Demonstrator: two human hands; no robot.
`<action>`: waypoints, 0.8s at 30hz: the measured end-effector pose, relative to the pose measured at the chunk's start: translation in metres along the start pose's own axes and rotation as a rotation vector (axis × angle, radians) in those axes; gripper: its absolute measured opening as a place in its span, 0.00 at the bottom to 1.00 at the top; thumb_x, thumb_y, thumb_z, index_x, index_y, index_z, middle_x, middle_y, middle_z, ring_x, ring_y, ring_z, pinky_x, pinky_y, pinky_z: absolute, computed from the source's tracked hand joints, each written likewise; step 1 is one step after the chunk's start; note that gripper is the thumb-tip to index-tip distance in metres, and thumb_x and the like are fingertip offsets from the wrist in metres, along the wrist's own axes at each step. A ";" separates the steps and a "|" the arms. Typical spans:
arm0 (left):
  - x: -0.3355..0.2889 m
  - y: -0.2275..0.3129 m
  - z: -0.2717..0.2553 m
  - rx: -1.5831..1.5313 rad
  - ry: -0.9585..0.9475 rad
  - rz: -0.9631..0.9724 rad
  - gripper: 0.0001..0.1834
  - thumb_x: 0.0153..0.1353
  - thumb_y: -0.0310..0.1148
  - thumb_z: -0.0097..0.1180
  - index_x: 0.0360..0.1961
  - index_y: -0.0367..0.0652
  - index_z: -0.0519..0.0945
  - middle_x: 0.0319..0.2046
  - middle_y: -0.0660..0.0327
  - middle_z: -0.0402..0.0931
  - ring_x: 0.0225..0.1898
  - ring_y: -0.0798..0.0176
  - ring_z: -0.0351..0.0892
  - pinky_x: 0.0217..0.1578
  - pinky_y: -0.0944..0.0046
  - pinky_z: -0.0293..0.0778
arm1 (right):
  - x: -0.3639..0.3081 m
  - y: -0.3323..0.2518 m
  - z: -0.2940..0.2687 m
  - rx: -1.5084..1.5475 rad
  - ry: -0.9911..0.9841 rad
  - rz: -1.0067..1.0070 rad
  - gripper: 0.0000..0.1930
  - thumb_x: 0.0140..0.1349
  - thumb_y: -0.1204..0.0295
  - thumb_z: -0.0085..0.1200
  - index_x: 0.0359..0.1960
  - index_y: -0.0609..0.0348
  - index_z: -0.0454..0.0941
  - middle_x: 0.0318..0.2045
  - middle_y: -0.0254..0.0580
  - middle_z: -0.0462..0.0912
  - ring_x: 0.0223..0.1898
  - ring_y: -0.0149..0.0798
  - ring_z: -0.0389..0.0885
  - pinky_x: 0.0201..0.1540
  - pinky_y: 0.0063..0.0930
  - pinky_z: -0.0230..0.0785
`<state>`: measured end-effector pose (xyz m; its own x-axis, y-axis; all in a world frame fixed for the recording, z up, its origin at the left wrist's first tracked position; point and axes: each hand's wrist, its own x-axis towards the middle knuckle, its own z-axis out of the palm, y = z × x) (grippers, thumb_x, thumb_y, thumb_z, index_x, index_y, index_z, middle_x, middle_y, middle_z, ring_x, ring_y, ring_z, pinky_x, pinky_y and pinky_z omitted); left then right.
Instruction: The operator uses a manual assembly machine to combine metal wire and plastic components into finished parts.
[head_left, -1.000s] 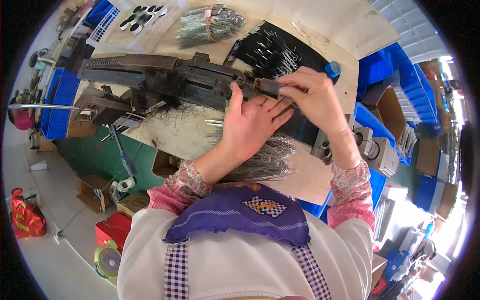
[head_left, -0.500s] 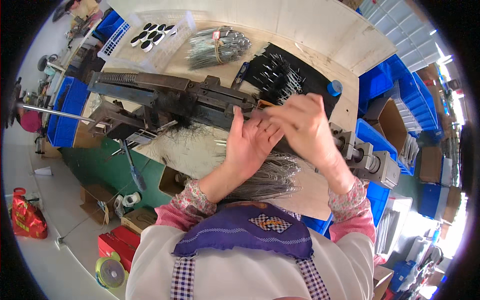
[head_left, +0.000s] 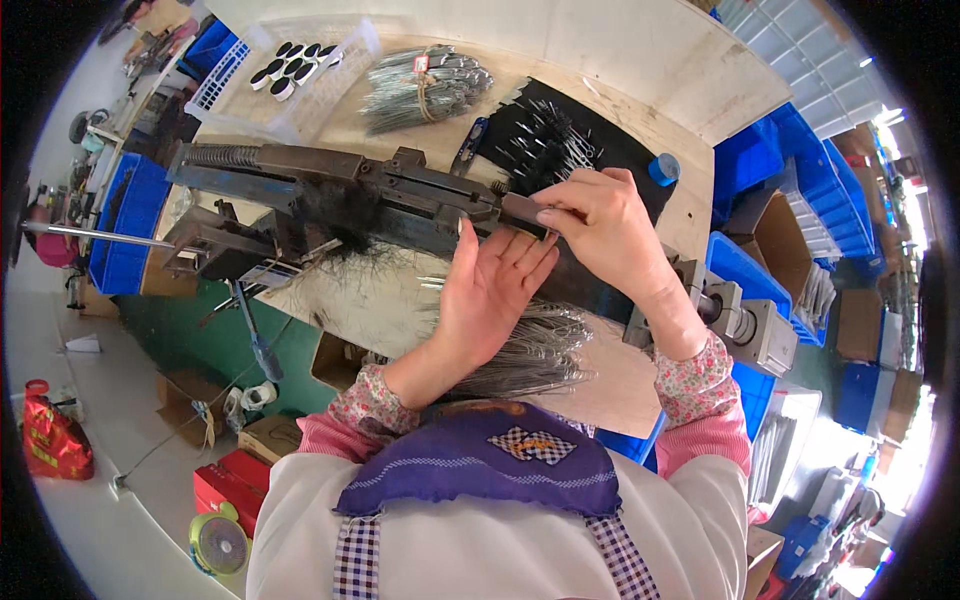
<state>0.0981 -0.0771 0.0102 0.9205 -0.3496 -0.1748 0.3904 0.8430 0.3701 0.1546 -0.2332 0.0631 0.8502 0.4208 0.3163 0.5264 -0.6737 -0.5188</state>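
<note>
A long steel bench machine (head_left: 290, 165) with a spring, dark rails and black bristle fluff (head_left: 340, 208) crosses the worktable. At the right end of its rail my right hand (head_left: 612, 225) pinches a flat brownish piece (head_left: 522, 212) between thumb and fingers. Just below, my left hand (head_left: 488, 290) is palm up, its fingers stretched and their tips by the rail. A bundle of thin twisted wires (head_left: 540, 350) lies under and beside my left wrist. Beyond the rail, finished-looking black bristle brushes with wire loops (head_left: 560, 145) rest on a black cloth (head_left: 630, 165).
At the back are a clear plastic basket (head_left: 325, 105) with black-and-white round pieces, a tied wire bundle (head_left: 430, 90) and a utility knife (head_left: 468, 147). A blue round cap (head_left: 663, 169) sits by the cloth. Blue bins (head_left: 750, 160) stand right; a lever (head_left: 262, 345) hangs left.
My right hand has come down onto the brownish piece at the rail's end; it was blurred and higher before. My left hand stays nearly in place, fingers a little straighter.
</note>
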 end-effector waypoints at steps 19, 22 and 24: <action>-0.004 0.013 -0.005 -0.067 -0.074 -0.083 0.42 0.68 0.63 0.28 0.61 0.30 0.61 0.61 0.52 0.63 0.66 0.55 0.58 0.69 0.56 0.49 | -0.012 -0.008 -0.007 -0.089 0.102 -0.016 0.04 0.51 0.72 0.60 0.30 0.53 0.83 0.24 0.33 0.79 0.30 0.39 0.78 0.46 0.36 0.62; -0.006 0.016 0.002 0.021 -0.039 -0.023 0.42 0.68 0.63 0.29 0.62 0.29 0.61 0.61 0.50 0.63 0.66 0.54 0.59 0.68 0.56 0.51 | 0.000 0.006 -0.012 -0.033 0.033 0.025 0.05 0.52 0.71 0.59 0.30 0.53 0.84 0.24 0.34 0.79 0.31 0.39 0.78 0.48 0.34 0.60; -0.006 0.019 0.001 0.034 -0.037 -0.035 0.43 0.68 0.63 0.28 0.62 0.29 0.60 0.62 0.50 0.63 0.66 0.55 0.59 0.68 0.56 0.51 | 0.003 0.005 -0.008 0.004 -0.035 0.014 0.05 0.53 0.71 0.59 0.31 0.54 0.84 0.24 0.34 0.79 0.31 0.40 0.78 0.49 0.34 0.60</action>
<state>0.1006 -0.0594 0.0195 0.9061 -0.3939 -0.1543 0.4220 0.8158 0.3955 0.1594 -0.2403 0.0676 0.8566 0.4327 0.2811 0.5146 -0.6773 -0.5257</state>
